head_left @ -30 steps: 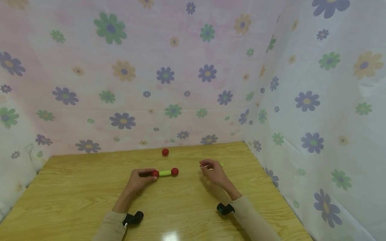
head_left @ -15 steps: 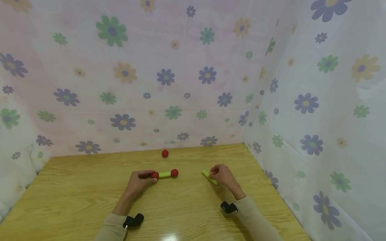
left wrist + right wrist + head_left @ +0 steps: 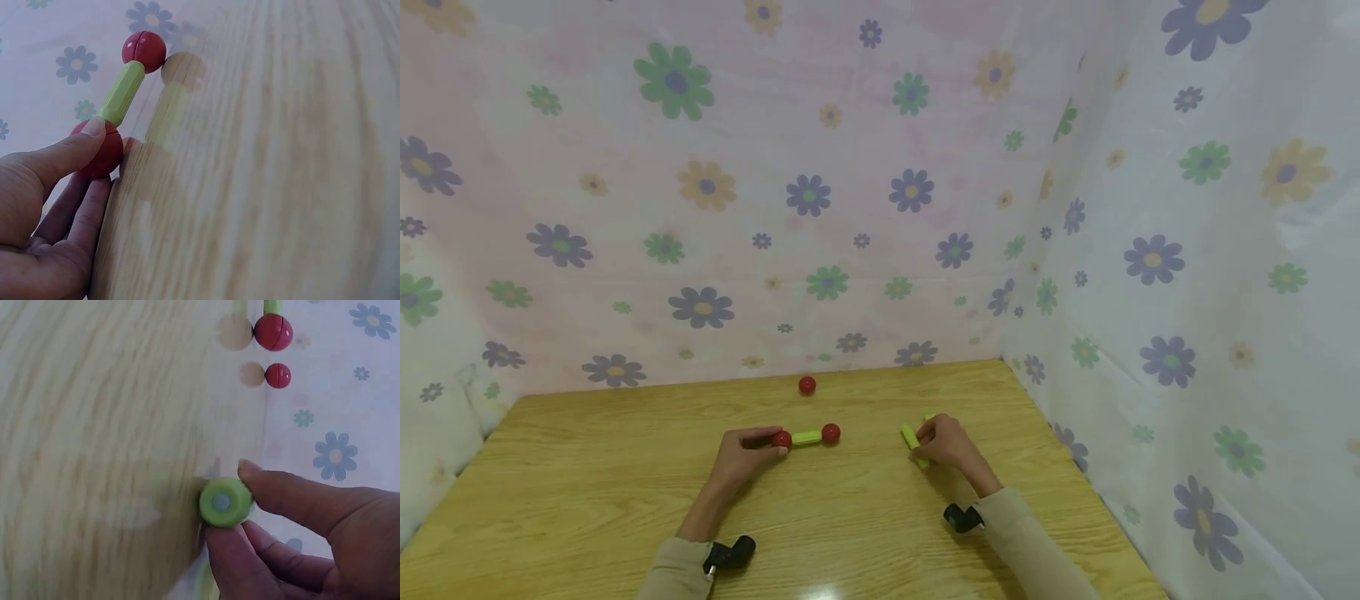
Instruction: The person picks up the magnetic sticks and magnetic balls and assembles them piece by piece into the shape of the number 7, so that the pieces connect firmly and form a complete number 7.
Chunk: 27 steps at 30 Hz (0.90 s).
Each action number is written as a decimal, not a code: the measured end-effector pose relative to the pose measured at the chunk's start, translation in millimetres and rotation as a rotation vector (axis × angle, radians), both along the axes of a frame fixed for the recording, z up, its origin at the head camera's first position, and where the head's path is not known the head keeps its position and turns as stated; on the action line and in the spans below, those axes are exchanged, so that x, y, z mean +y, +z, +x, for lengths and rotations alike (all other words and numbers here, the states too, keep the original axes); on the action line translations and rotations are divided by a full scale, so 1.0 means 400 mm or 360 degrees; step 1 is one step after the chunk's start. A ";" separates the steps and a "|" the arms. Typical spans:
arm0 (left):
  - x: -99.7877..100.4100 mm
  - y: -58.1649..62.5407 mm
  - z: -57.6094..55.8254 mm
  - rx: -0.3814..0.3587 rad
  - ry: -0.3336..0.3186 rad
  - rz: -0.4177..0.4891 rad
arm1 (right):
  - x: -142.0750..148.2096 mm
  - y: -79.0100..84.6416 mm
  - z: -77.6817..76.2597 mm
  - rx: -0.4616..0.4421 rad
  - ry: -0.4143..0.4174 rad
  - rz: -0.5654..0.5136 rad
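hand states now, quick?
Left hand: holding, thumb and fingers pinching the near red ball of a two-ball green bar.
Right hand: holding, pinching a loose green rod.

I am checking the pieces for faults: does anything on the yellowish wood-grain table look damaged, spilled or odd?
Nothing stands out as damaged or spilled. The left hand pinches one of two glossy red balls, joined straight by a ribbed green rod. A third red ball lies apart near the far edge of the table.

Red balls (image 3: 149, 52) glossy plast.; grn rod (image 3: 122, 94) ridged, matt plast.; tabletop (image 3: 587, 500) shiny wood-grain.
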State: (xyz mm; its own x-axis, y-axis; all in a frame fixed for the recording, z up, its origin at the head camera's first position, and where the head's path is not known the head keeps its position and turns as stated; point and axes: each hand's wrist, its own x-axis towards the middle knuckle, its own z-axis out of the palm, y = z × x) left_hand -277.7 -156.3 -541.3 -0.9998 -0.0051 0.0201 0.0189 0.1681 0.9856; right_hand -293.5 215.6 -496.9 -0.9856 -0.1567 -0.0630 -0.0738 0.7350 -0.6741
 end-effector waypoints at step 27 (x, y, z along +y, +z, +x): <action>0.006 0.007 0.004 -0.0045 0.0021 -0.0014 | -0.069 -0.056 0.013 -0.0591 0.0124 -0.0626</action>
State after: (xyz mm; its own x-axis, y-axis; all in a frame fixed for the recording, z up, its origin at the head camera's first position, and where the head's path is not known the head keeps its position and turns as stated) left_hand -276.3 -154.0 -538.3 -0.9998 -0.0184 -0.0082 -0.0113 0.1768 0.9842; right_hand -288.4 188.1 -519.4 -0.8928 -0.3105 -0.3264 0.1771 0.4242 -0.8881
